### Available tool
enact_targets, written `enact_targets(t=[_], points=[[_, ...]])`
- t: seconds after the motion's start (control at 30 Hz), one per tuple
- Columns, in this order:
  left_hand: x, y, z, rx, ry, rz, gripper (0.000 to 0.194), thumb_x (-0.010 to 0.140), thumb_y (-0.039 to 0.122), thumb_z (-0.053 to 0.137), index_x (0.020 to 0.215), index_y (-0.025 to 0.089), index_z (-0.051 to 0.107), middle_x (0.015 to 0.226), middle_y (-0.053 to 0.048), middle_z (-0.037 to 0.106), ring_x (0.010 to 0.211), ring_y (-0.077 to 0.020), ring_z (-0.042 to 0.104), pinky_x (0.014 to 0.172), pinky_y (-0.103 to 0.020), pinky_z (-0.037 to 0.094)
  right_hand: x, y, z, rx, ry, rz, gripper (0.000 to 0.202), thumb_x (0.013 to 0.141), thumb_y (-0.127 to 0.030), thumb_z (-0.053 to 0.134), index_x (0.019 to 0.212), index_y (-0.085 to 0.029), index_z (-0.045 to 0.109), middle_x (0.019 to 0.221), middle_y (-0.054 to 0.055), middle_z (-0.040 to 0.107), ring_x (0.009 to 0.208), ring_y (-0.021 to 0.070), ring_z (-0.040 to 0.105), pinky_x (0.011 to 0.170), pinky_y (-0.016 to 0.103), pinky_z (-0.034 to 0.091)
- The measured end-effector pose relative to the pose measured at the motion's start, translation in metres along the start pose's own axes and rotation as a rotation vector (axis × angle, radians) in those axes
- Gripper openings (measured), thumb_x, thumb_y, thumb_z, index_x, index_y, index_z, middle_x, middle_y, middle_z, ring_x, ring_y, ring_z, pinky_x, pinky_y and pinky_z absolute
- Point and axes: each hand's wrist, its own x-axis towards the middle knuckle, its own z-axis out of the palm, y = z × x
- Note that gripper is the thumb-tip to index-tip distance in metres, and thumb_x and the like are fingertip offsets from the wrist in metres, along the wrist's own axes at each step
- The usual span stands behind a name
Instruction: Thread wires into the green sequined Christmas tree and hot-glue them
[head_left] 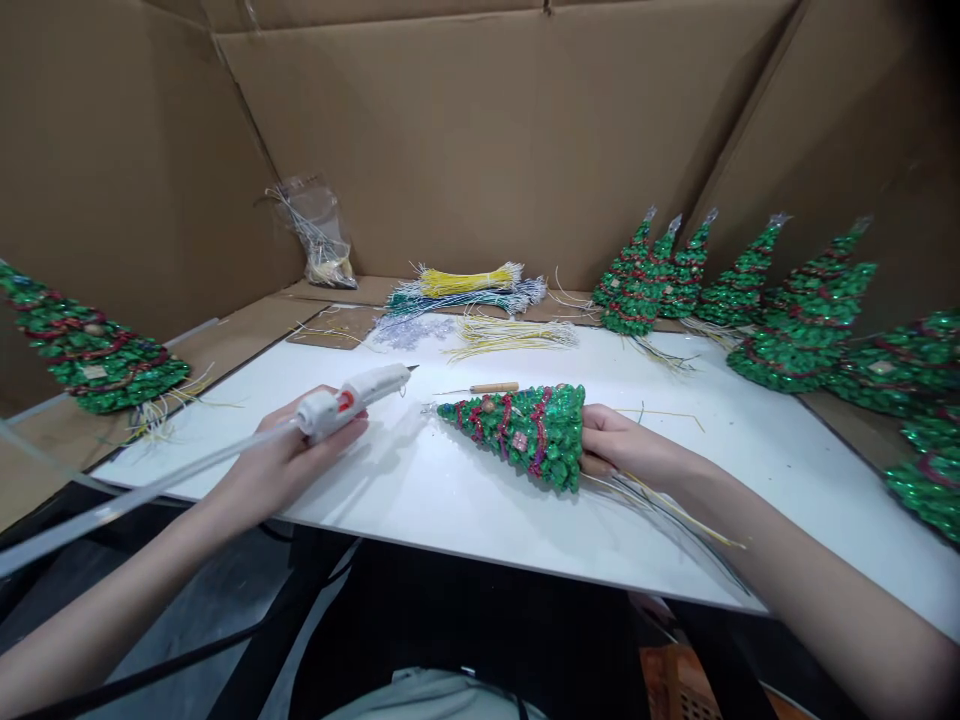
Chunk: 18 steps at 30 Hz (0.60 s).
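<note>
While I monitor remotely, my left hand (279, 455) grips a white glue gun (375, 386) left of centre; my right hand (616, 440) grasps the ornamented tree (517, 436) at its base, mid-frame, turned sideways, presumably because this hold leaves the tip and decorated sides exposed.

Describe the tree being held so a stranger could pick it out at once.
Find the white tabletop, then the right hand over it. That hand holds the base end of a green tree with red garland, laid sideways, tip toward the left hand. The other trees sit around the sides; only this one is in a hand.
</note>
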Motion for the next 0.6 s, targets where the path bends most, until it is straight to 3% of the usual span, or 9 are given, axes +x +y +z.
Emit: enact_targets(t=[0.1, 0.27, 0.43, 0.6], points=[[0.006, -0.012, -0.005, -0.035, -0.055, -0.148, 0.054, 0.087, 0.062, 0.052, 0.113, 0.016, 0.067, 0.111, -0.005, 0.07, 0.1, -0.0279, 0.061, 0.086, -0.031, 0.047, -0.001, -0.001, 0.0, -0.006, 0.011, 0.007, 0.028, 0.082, -0.036, 0.061, 0.065, -0.018, 0.047, 0.037, -0.011, 0.032, 0.037, 0.0042, 0.021, 0.042, 0.02, 0.016], [0.009, -0.016, -0.001, -0.186, -0.041, -0.25, 0.06, 0.082, 0.065, 0.058, 0.111, 0.014, 0.069, 0.103, -0.004, 0.074, 0.095, -0.0279, 0.064, 0.078, -0.03, 0.051, -0.001, -0.001, -0.003, -0.017, 0.016, 0.014, 0.029, 0.083, -0.038, 0.062, 0.067, -0.018, 0.048, 0.038, -0.011, 0.03, 0.037, 0.0038, 0.02, 0.041, 0.02, 0.015], [0.007, -0.021, 0.009, -0.273, 0.012, -0.242, 0.063, 0.082, 0.063, 0.06, 0.112, 0.009, 0.069, 0.1, -0.006, 0.075, 0.087, -0.0254, 0.066, 0.071, -0.027, 0.053, 0.0, 0.0, -0.005, -0.063, 0.038, 0.024, 0.03, 0.085, -0.04, 0.058, 0.066, -0.019, 0.047, 0.038, -0.01, 0.031, 0.036, 0.0042, 0.02, 0.04, 0.021, 0.016], [0.007, -0.015, 0.001, -0.168, -0.012, -0.216, 0.059, 0.084, 0.064, 0.056, 0.117, 0.017, 0.069, 0.112, -0.002, 0.072, 0.1, -0.0275, 0.064, 0.078, -0.027, 0.051, 0.001, -0.004, -0.003, -0.053, 0.066, 0.026, 0.027, 0.079, -0.04, 0.061, 0.066, -0.019, 0.049, 0.039, -0.011, 0.03, 0.036, 0.0041, 0.02, 0.038, 0.021, 0.013]])
